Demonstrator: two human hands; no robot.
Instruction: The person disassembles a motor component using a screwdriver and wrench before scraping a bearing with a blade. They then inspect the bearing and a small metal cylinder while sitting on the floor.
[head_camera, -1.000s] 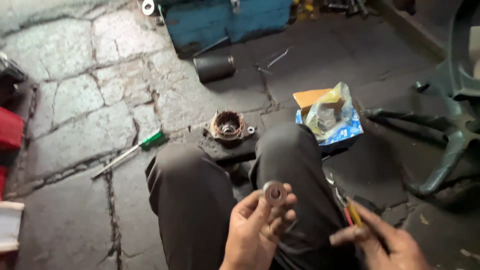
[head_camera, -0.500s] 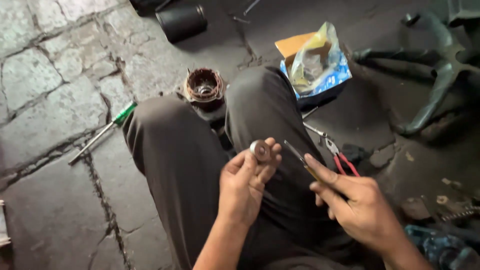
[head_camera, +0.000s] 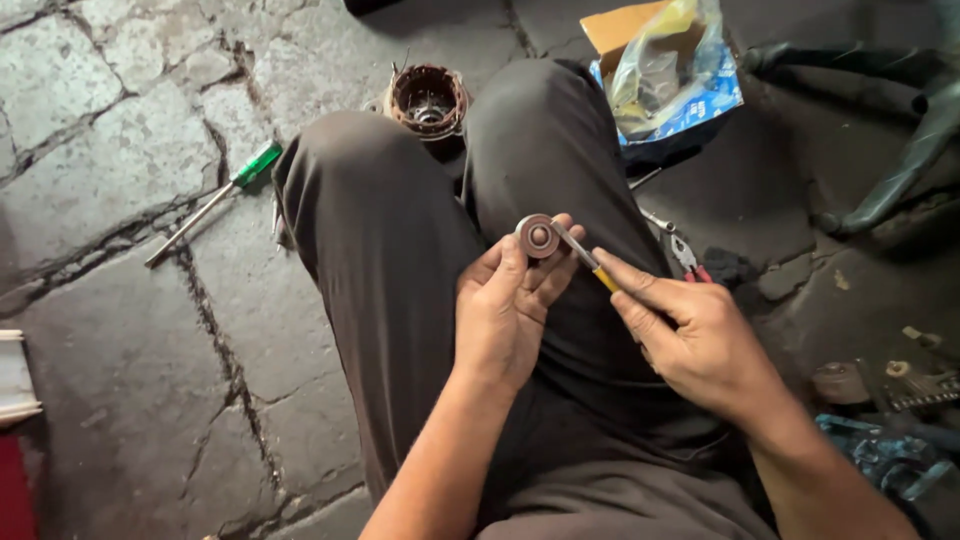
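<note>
The small round bearing looks like dull grey metal with a smooth face. The thin tool has a bare metal shaft and a glossy yellow plastic grip. The trousers are matt grey cloth. The floor is rough, cracked stone. The screwdriver has a shiny green plastic handle. The bag is crinkled glossy plastic on cardboard.

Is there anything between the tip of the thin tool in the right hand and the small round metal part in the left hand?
Nothing visible. The thin yellow-handled tool in the right hand already reaches the small round metal part pinched by the left hand.
</note>
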